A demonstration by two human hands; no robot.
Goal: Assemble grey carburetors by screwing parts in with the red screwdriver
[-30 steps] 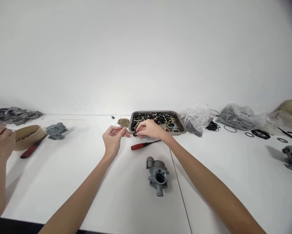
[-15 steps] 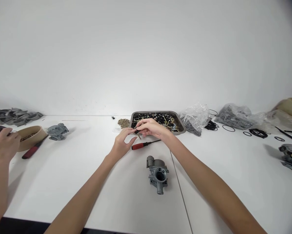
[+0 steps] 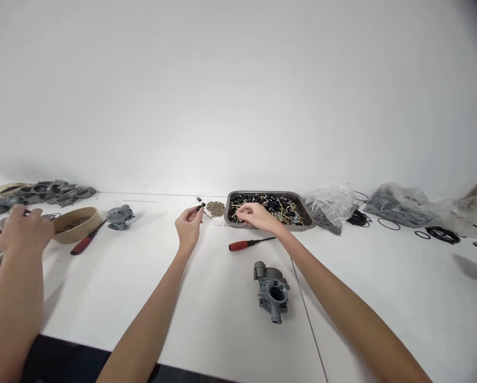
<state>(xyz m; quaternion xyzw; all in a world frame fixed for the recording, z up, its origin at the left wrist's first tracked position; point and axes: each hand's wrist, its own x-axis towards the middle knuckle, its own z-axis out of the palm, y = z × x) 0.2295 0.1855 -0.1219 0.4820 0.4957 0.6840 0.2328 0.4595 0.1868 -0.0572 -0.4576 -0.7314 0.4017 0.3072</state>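
My left hand (image 3: 188, 226) pinches a small black part (image 3: 200, 206) between thumb and fingertips. A thin brass-coloured stem (image 3: 207, 214) sticks out beside the fingertips; whether it joins the black part I cannot tell. My right hand (image 3: 256, 216) is over the near left side of a metal tray (image 3: 310, 223), its fingers pinched together. What they hold, if anything, is hidden. Mixed black and brass-coloured small parts (image 3: 280, 205) fill the tray. A red-handled screwdriver (image 3: 239, 245) lies just in front, and a grey carburetor body (image 3: 273, 292) stands nearer to me.
Small brass pieces (image 3: 215, 208) lie left of the tray. Rightward are a plastic bag of parts (image 3: 328, 205) and black rings (image 3: 388, 224). At left, a co-worker's hand (image 3: 26, 231) is near a round tan bowl (image 3: 73, 236), a second screwdriver (image 3: 82, 245) and another carburetor body (image 3: 119, 216).
My hands have come apart: the left has moved left with the small black part, the right is now at the tray. The view has shifted left. The co-worker's hand has moved too.
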